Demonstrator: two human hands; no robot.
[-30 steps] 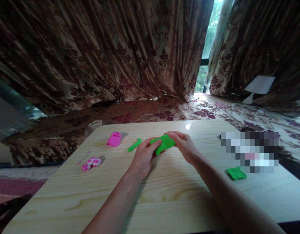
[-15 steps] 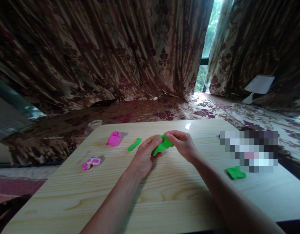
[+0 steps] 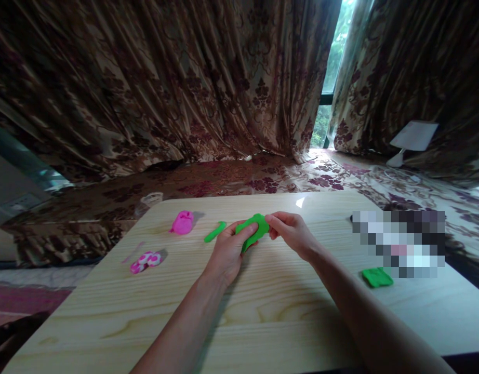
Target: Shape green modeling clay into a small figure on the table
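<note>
A flattened piece of bright green modelling clay (image 3: 258, 224) is held above the middle of the table. My left hand (image 3: 230, 248) grips it with the thumb pressed on top and the fingers underneath. At its right edge my right hand (image 3: 289, 228) pinches the clay between thumb and fingertips. Just left of my left hand lies a green clay roll (image 3: 215, 232), bent at its far end. Farther left sits a pink clay lump (image 3: 182, 222) with hollows on top. Nearer on that side is a pink-and-white spotted clay piece (image 3: 146, 261).
The wooden table (image 3: 263, 322) carries a second flat green clay piece (image 3: 377, 277) at right, beside a pixelated patch. A thin pinkish stick (image 3: 133, 252) lies at left. A clear container (image 3: 149, 202) stands by the far left corner. Behind are patterned curtains (image 3: 224, 78) and a white lamp (image 3: 414, 136).
The green clay now shows more of its flat face and reaches farther left over my left hand. My right fingers have shifted slightly along its right edge.
</note>
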